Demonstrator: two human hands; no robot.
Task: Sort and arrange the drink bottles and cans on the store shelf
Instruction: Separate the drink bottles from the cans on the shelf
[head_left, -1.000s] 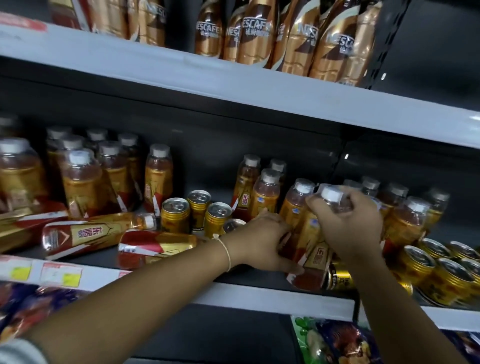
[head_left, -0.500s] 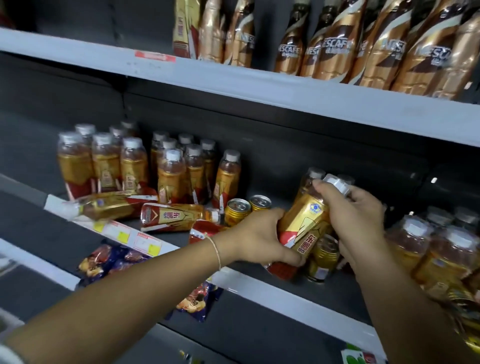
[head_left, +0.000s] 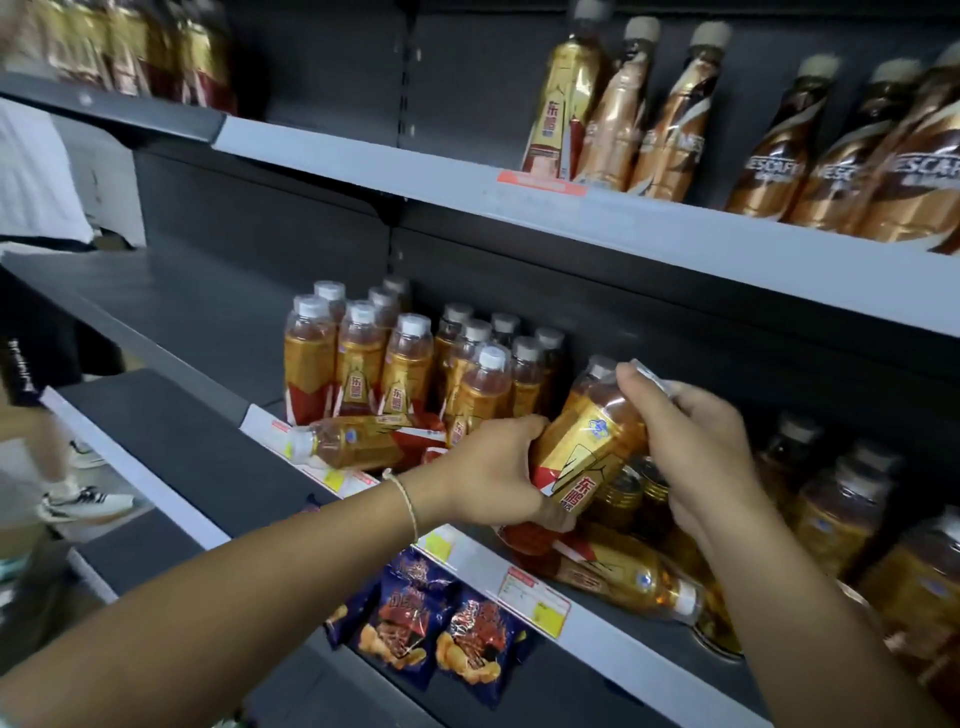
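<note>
On the middle shelf (head_left: 597, 618), between the two standing groups: a gold-labelled bottle (head_left: 587, 447) held tilted, cap up and to the right, base down and to the left, lifted clear of the shelf board. Left hand (head_left: 493, 473) wrapped round the lower half, fingers closed over the red base. Right hand (head_left: 696, 452) clamped over the shoulder and cap end, thumb across the top. Same two-handed grip as half a second ago, with the bottle at much the same tilt; camera swung left since then, so more bare shelf and the snack bags (head_left: 431, 618) below now showing. Thin bracelet (head_left: 408, 501) on the left wrist.

Just under the held bottle, another bottle (head_left: 618, 571) lying on its side along the front edge, cap pointing right. Behind the hands, a couple of gold cans (head_left: 623, 493), partly hidden; exact count hard to tell. To the left, a cluster of upright bottles (head_left: 405, 358) with white caps, and in front of them one fallen bottle (head_left: 358, 441), cap pointing left. Far right, more upright bottles (head_left: 831, 509), blurred. On the top shelf, brown coffee bottles (head_left: 769, 171) in a row. At the left edge, another person's legs and sneakers (head_left: 88, 501).
</note>
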